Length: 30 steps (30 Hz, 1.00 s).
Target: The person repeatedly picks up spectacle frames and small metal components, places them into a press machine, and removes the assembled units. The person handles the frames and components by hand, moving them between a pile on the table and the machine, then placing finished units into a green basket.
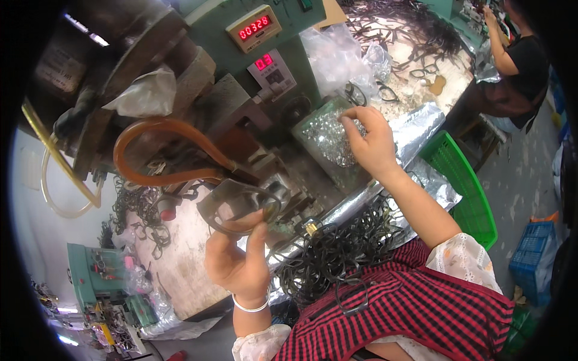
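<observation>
One wide fisheye camera, the left of a head-worn pair, looks down and forward over the checked apron [403, 301] at the lower right. It sees the left grip [239, 262] and right grip [374, 144] from close by, around mid-frame; the floor [519, 192] at the right lies farther off.

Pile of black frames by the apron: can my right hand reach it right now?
Probably yes: your right hand is near, the pile lies uncovered, and only a silvery foil edge seems between. Whether that hand holds anything is unclear.
</observation>
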### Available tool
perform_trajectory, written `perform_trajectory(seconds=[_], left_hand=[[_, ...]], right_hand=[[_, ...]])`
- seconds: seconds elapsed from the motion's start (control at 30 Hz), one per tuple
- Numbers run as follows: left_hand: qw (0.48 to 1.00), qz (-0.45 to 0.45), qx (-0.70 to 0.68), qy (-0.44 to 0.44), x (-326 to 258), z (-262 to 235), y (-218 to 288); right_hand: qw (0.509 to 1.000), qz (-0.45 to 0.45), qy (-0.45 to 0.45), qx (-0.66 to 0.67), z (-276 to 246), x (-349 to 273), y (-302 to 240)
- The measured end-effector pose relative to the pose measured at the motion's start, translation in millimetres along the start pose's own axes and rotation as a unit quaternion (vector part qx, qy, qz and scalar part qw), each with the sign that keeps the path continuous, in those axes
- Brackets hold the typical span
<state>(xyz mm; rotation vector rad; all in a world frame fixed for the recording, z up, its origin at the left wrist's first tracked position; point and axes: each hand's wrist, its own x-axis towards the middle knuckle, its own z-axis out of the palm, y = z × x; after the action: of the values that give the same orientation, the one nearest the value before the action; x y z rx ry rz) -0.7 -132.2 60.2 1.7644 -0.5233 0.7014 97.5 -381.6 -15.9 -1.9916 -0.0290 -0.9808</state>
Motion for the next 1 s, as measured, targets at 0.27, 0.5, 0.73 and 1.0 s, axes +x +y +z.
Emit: perform_trajectory(seconds=[0.27,0.5,0.73,1.0], left_hand=[[1.0,-0.01,0.003,-0.003,-1.1,-1.9,-2.8],[1.0,-0.001,0.022,-0.017,-1.4,3.7,3.4],[0.928,0.054,0.352,0.11,-21.4,-75.9,-42.5],[0.733,0.021,0.618,-0.283,2.9,-177.2,-207.9]], right_hand=[[0.996,0.008,-0.062,-0.066,6.3,-10.5,6.5],[0.925,-0.204,-0.203,-0.249,55.3,-7.1,18.4],[0.987,-0.116,-0.087,-0.074,1.6,-1.5,6.3],[0.988,0.037,-0.152,-0.003,7.5,-12.5,-16.0]])
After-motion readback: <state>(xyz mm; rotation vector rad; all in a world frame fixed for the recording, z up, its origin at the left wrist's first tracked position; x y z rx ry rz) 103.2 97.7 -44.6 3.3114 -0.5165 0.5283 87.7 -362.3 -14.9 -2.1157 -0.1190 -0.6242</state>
